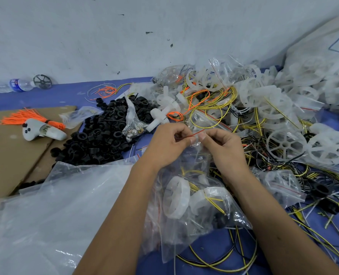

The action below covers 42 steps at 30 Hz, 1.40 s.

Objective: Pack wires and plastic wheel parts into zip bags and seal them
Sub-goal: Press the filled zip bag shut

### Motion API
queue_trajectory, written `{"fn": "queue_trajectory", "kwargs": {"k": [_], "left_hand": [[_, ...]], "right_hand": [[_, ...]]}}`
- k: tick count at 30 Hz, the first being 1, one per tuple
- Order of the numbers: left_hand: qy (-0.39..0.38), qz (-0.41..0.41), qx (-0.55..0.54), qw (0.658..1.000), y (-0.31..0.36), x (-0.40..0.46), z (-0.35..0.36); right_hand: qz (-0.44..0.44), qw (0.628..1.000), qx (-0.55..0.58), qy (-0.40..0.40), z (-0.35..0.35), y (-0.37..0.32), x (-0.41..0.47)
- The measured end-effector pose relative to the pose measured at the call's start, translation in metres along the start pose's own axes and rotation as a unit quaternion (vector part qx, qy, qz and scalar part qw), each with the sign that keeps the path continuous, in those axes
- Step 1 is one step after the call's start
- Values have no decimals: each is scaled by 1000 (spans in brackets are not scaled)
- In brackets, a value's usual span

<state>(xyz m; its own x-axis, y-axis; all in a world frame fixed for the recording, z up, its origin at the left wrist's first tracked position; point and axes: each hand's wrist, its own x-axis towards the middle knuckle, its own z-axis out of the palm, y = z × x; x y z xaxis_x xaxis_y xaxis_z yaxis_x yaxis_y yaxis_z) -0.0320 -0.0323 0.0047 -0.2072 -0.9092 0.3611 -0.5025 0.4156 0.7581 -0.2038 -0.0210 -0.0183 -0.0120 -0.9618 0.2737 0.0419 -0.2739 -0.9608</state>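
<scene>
Both hands up at the red-striped mouth of a clear zip bag point(190, 197): left hand point(169, 143) and right hand point(222, 145) each in a closed fingertip grip, pinching the seal strip between thumb and fingers. Bag hangs below them over the blue worktop point(65, 94), holding white wheel parts point(176, 197) and yellow wires point(214, 201). Black rings point(103, 133) heaped left; loose wheels and wires piled right.

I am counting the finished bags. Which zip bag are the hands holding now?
The zip bag in front, holding white wheel parts and yellow wires. Left hand and right hand pinch its red-striped top; the other bags lie untouched.
</scene>
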Motion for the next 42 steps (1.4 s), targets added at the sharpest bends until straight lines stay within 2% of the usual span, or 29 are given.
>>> {"fn": "queue_trajectory", "kwargs": {"k": [3,23,30,42], "left_hand": [[-1,-10,-9,1000,-1,-1,0],[10,-24,16,1000,-1,-3,-8],[-7,-19,-13,1000,-3,-2,-9],[-27,-33,-26,999,-17,-1,-18]], "right_hand": [[-15,1000,2,-17,2,-1,-1],[6,999,22,43,1,4,1],[12,1000,22,-15,1,4,0],[22,999,26,16,2,4,-1]]}}
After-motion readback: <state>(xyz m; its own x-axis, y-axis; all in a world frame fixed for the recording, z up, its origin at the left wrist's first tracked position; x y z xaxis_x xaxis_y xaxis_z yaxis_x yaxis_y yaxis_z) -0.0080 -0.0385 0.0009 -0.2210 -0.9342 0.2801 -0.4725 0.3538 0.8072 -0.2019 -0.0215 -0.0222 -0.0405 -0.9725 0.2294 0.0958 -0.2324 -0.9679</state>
